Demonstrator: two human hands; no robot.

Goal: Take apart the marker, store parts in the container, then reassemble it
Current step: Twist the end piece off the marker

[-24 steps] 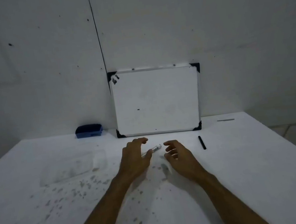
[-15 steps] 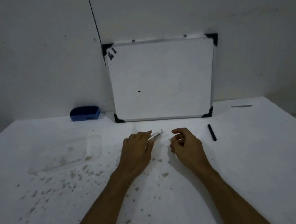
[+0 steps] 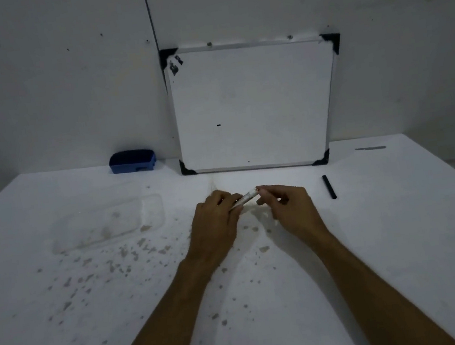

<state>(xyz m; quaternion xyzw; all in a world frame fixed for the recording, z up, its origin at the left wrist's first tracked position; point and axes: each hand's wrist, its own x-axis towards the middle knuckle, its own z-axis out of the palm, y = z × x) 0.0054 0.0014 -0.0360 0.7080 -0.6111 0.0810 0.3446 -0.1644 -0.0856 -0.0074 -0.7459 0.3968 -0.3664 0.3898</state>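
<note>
- The marker [image 3: 245, 198], a pale barrel, is held just above the table [image 3: 402, 236], in front of the whiteboard and between the two hands.
- The left hand [image 3: 216, 226] has its fingers curled round the barrel's near end; the right hand [image 3: 291, 207] pinches the far end with thumb and fingertips.
- Judged from this grip, the step is pulling or twisting the barrel's end piece; whether it is coming off or going on cannot be told.
- The next move calls for a firm hold by the left hand and a straight pull or turn along the barrel by the right.
- One black cap [image 3: 329, 187] lies on the table, well to the right.
- One clear container [image 3: 105, 223] sits to the left; its contents cannot be made out.
- One blue eraser [image 3: 132, 161] and one whiteboard [image 3: 255, 105] stand by the wall.
</note>
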